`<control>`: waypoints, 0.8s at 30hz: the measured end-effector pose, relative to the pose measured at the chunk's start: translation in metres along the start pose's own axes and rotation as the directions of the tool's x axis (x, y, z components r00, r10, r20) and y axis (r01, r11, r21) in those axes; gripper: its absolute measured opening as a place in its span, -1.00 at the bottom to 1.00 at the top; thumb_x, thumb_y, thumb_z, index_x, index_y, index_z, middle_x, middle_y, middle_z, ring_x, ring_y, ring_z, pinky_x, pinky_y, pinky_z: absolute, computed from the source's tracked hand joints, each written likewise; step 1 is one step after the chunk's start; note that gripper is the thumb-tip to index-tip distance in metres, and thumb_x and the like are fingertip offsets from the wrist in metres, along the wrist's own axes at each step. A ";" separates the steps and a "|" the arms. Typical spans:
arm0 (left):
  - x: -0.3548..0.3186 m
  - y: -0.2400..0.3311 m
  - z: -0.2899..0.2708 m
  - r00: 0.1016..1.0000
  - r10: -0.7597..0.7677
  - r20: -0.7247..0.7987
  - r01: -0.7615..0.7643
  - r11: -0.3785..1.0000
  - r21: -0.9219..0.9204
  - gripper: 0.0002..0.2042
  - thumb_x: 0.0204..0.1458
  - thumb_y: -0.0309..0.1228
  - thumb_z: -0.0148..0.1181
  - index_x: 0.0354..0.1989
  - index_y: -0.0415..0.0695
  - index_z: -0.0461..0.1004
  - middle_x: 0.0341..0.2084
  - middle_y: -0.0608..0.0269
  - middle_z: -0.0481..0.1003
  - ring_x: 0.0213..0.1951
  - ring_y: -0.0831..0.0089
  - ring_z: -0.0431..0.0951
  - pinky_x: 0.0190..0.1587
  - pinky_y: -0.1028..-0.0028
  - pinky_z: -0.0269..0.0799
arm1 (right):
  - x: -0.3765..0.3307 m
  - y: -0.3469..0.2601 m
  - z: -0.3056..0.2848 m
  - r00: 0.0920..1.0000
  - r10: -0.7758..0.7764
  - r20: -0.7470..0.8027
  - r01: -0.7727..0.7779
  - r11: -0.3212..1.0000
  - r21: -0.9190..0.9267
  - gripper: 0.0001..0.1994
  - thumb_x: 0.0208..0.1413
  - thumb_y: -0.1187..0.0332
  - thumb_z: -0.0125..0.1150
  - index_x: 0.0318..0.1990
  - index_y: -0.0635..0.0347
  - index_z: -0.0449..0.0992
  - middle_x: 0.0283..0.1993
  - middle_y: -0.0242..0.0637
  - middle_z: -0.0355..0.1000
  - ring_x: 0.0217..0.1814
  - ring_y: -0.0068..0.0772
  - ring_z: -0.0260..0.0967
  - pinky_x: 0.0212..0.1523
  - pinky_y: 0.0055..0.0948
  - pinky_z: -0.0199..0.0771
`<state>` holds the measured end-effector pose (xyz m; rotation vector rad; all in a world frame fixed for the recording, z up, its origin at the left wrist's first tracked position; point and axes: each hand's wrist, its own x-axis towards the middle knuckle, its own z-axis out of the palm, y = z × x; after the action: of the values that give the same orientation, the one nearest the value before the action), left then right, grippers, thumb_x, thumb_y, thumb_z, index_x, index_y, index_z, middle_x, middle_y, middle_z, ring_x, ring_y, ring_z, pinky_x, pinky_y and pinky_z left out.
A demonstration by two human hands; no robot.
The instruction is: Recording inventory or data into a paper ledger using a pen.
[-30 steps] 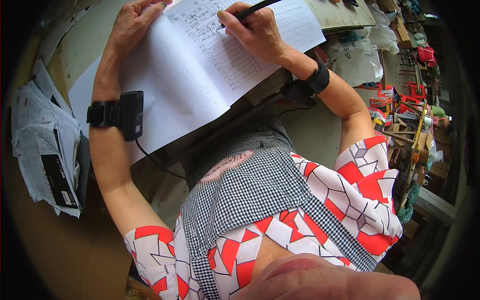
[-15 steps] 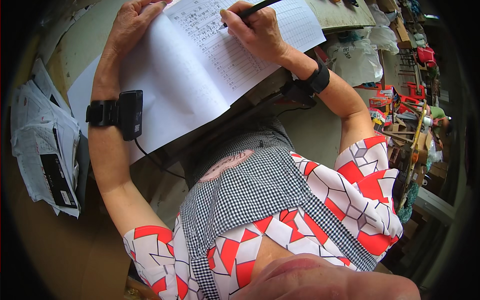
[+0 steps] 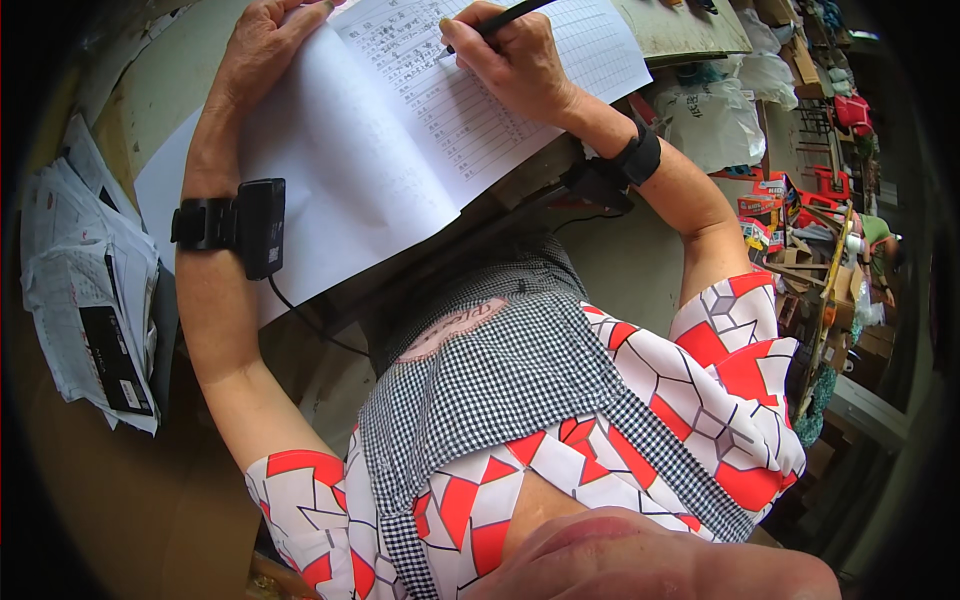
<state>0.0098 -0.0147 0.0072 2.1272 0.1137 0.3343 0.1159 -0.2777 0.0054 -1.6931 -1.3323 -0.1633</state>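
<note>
White ruled notebook (image 3: pixel 400 130); on it a black pen (image 3: pixel 505 17); below it, black-and-white checked apron (image 3: pixel 500 380) over red-and-white geometric shirt (image 3: pixel 720 390).

Two hands showed at the top of the frame: the left hand (image 3: pixel 262 48) lay flat on one open ruled notebook (image 3: pixel 400 130), and the right hand (image 3: pixel 515 62) gripped one black pen (image 3: pixel 500 18). Two black wrist devices (image 3: pixel 245 225) were strapped on, one per forearm. One stack of printed papers (image 3: pixel 85 290) sat at the left edge.
</note>
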 end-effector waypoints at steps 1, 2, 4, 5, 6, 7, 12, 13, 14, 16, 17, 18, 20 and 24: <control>0.001 -0.003 0.001 1.000 -0.003 0.007 0.003 1.000 -0.011 -0.75 0.15 -0.28 0.04 -0.07 0.02 0.59 -0.55 0.35 0.57 -0.63 0.74 0.47 -0.47 0.64 0.48 | 0.000 -0.003 -0.002 0.999 0.039 -0.015 -0.039 0.999 0.007 -0.83 0.17 0.41 0.15 -0.44 0.29 0.52 -0.73 -0.39 0.34 -0.75 -0.64 0.22 -0.72 -0.59 0.20; 0.003 -0.005 0.001 1.000 -0.006 0.013 0.006 1.000 -0.022 -0.74 0.15 -0.28 0.04 -0.07 0.03 0.59 -0.54 0.35 0.57 -0.63 0.74 0.47 -0.47 0.64 0.49 | 0.000 -0.008 -0.005 0.996 0.078 -0.030 -0.078 0.997 0.014 -0.84 0.16 0.44 0.14 -0.45 0.30 0.50 -0.73 -0.40 0.31 -0.73 -0.64 0.18 -0.72 -0.56 0.16; 0.001 -0.003 -0.002 1.000 -0.014 0.010 0.014 1.000 -0.012 -0.74 0.14 -0.27 0.05 -0.07 0.04 0.59 -0.54 0.34 0.58 -0.63 0.73 0.48 -0.45 0.62 0.50 | 0.002 -0.012 -0.009 0.991 0.127 -0.042 -0.125 0.991 0.044 -0.84 0.15 0.47 0.13 -0.46 0.31 0.47 -0.72 -0.42 0.27 -0.71 -0.65 0.14 -0.71 -0.52 0.12; -0.001 -0.002 -0.004 1.000 -0.014 0.005 0.014 1.000 0.005 -0.74 0.14 -0.27 0.05 -0.07 0.04 0.59 -0.53 0.34 0.58 -0.62 0.73 0.48 -0.45 0.62 0.51 | 0.003 -0.012 -0.010 0.989 0.141 -0.042 -0.138 0.989 0.059 -0.84 0.15 0.47 0.13 -0.46 0.31 0.47 -0.71 -0.42 0.27 -0.70 -0.66 0.15 -0.71 -0.53 0.12; -0.001 -0.001 -0.004 1.000 -0.011 0.005 0.010 1.000 0.017 -0.74 0.14 -0.26 0.06 -0.07 0.04 0.59 -0.53 0.33 0.58 -0.62 0.73 0.49 -0.44 0.61 0.51 | 0.003 -0.012 -0.011 0.987 0.157 -0.043 -0.154 0.986 0.068 -0.84 0.16 0.47 0.13 -0.46 0.31 0.47 -0.71 -0.43 0.27 -0.70 -0.66 0.15 -0.70 -0.53 0.12; -0.001 -0.002 -0.005 1.000 -0.005 -0.001 0.005 1.000 0.021 -0.74 0.14 -0.26 0.06 -0.07 0.04 0.59 -0.52 0.33 0.58 -0.62 0.72 0.49 -0.43 0.61 0.52 | 0.003 -0.012 -0.010 0.988 0.152 -0.031 -0.150 0.986 0.069 -0.84 0.16 0.47 0.12 -0.46 0.31 0.47 -0.71 -0.43 0.27 -0.69 -0.67 0.15 -0.70 -0.54 0.12; 0.004 -0.007 0.002 1.000 0.020 0.012 -0.020 1.000 -0.006 -0.74 0.13 -0.27 0.06 -0.07 0.05 0.59 -0.50 0.32 0.59 -0.60 0.71 0.51 -0.41 0.60 0.54 | 0.000 -0.010 -0.012 0.984 0.176 0.004 -0.176 0.983 0.046 -0.83 0.17 0.46 0.11 -0.46 0.29 0.48 -0.69 -0.44 0.28 -0.67 -0.67 0.16 -0.68 -0.55 0.14; 0.001 -0.005 -0.001 1.000 0.004 0.007 -0.004 1.000 0.000 -0.74 0.13 -0.27 0.06 -0.07 0.05 0.59 -0.50 0.32 0.59 -0.60 0.71 0.51 -0.42 0.60 0.54 | 0.002 -0.012 -0.012 0.986 0.168 0.008 -0.168 0.985 0.049 -0.83 0.17 0.46 0.11 -0.46 0.30 0.48 -0.69 -0.44 0.28 -0.67 -0.67 0.16 -0.68 -0.55 0.14; -0.001 -0.003 -0.003 1.000 -0.012 0.003 0.012 1.000 0.005 -0.74 0.13 -0.27 0.06 -0.07 0.05 0.59 -0.49 0.32 0.59 -0.59 0.71 0.52 -0.42 0.60 0.54 | 0.004 -0.014 -0.012 0.987 0.159 0.012 -0.159 0.986 0.051 -0.83 0.18 0.45 0.11 -0.46 0.30 0.48 -0.69 -0.43 0.28 -0.67 -0.67 0.16 -0.68 -0.55 0.14; 0.000 -0.003 -0.003 1.000 -0.015 0.009 0.015 1.000 0.000 -0.74 0.14 -0.26 0.06 -0.07 0.04 0.59 -0.48 0.31 0.59 -0.59 0.71 0.52 -0.42 0.61 0.53 | 0.004 -0.014 -0.013 0.988 0.152 0.010 -0.152 0.987 0.050 -0.83 0.18 0.45 0.11 -0.45 0.30 0.48 -0.69 -0.43 0.29 -0.67 -0.66 0.17 -0.68 -0.55 0.15; 0.000 -0.002 -0.003 1.000 -0.011 0.010 0.011 1.000 -0.004 -0.74 0.13 -0.26 0.06 -0.07 0.03 0.58 -0.48 0.31 0.59 -0.59 0.71 0.52 -0.42 0.61 0.53 | 0.003 -0.013 -0.012 0.989 0.147 0.010 -0.147 0.988 0.056 -0.83 0.18 0.45 0.11 -0.45 0.30 0.48 -0.69 -0.42 0.30 -0.67 -0.66 0.18 -0.68 -0.55 0.15; 0.001 -0.002 -0.003 1.000 -0.006 0.012 0.006 1.000 -0.008 -0.74 0.13 -0.26 0.06 -0.07 0.03 0.58 -0.48 0.31 0.59 -0.58 0.71 0.52 -0.42 0.61 0.53 | 0.003 -0.012 -0.012 0.990 0.143 0.009 -0.143 0.988 0.061 -0.84 0.18 0.46 0.11 -0.44 0.30 0.48 -0.69 -0.42 0.30 -0.67 -0.66 0.18 -0.68 -0.55 0.15; 0.001 -0.001 -0.003 1.000 0.006 0.014 -0.006 1.000 -0.006 -0.74 0.14 -0.27 0.06 -0.07 0.01 0.58 -0.48 0.31 0.59 -0.58 0.71 0.52 -0.43 0.62 0.52 | 0.002 -0.010 -0.010 0.990 0.143 -0.006 -0.142 0.987 0.071 -0.84 0.18 0.46 0.11 -0.44 0.30 0.49 -0.69 -0.41 0.31 -0.68 -0.66 0.19 -0.68 -0.55 0.16; 0.003 -0.005 -0.003 0.999 0.018 0.030 -0.018 1.000 -0.025 -0.74 0.14 -0.29 0.06 -0.07 -0.01 0.58 -0.48 0.31 0.59 -0.58 0.71 0.51 -0.45 0.65 0.51 | 0.001 -0.009 -0.009 0.988 0.156 -0.015 -0.154 0.984 0.086 -0.85 0.17 0.46 0.11 -0.43 0.30 0.49 -0.69 -0.41 0.32 -0.68 -0.66 0.20 -0.69 -0.55 0.16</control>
<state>0.0116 -0.0090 0.0055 2.1087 0.0725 0.3122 0.1124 -0.2834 0.0162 -1.7105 -1.1701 -0.0341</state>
